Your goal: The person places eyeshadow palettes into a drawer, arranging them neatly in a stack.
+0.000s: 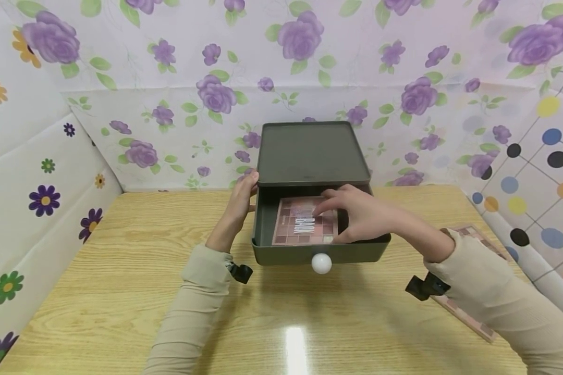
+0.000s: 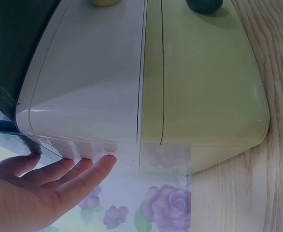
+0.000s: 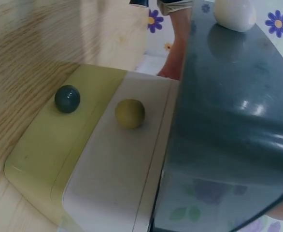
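The right hand, thumb and fingers apart, reaches over a pink gridded palette partly lettered "BACK" inside a dark drawer; any grip cannot be told. The left hand, fingers extended, touches the chest's side. Wrist views reveal a white drawer and a yellow-green drawer below.

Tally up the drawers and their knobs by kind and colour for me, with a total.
Dark grey-green drawer: 1
White drawer: 1
Yellow-green drawer: 1
White knob: 1
Yellow knob: 1
Dark green knob: 1
Total: 6
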`<state>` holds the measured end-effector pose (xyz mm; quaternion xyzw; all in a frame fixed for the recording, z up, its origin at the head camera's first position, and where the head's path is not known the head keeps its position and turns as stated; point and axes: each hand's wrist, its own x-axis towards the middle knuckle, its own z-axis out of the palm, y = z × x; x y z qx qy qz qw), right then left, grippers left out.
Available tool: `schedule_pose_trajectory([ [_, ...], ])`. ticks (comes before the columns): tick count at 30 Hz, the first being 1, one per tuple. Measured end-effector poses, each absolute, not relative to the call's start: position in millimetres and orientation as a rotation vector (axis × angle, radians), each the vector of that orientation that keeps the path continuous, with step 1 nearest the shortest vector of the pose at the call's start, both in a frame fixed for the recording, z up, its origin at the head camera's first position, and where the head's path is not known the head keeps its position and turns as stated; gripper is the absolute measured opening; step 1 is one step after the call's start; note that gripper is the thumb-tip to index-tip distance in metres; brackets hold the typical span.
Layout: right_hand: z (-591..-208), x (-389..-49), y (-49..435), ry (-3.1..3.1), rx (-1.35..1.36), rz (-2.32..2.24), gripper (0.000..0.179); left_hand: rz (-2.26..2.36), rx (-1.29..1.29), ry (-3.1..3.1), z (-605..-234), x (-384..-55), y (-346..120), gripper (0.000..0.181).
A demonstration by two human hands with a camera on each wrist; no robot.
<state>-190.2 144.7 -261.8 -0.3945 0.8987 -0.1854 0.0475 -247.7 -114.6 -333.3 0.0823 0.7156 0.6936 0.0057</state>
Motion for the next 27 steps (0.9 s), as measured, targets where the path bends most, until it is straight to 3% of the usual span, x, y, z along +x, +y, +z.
schedule_pose_trajectory([
  [8, -272.9, -196.6, 132.6, 2.645, -1.426, -0.547, 0.055, 2.161, 0.275, 2.264, -334.0, -248.4, -114.2, 0.068],
  [18, -269.2, -192.5, 126.6, 2.592, -1.328, -0.466, 0.061, 2.191, 0.332, 2.253, -335.9, -250.9, -113.6, 0.06],
  [27, -269.0, -188.8, 125.7, 2.588, -1.391, -0.486, 0.054, 2.203, 0.292, 2.258, -336.9, -252.0, -112.3, 0.061],
])
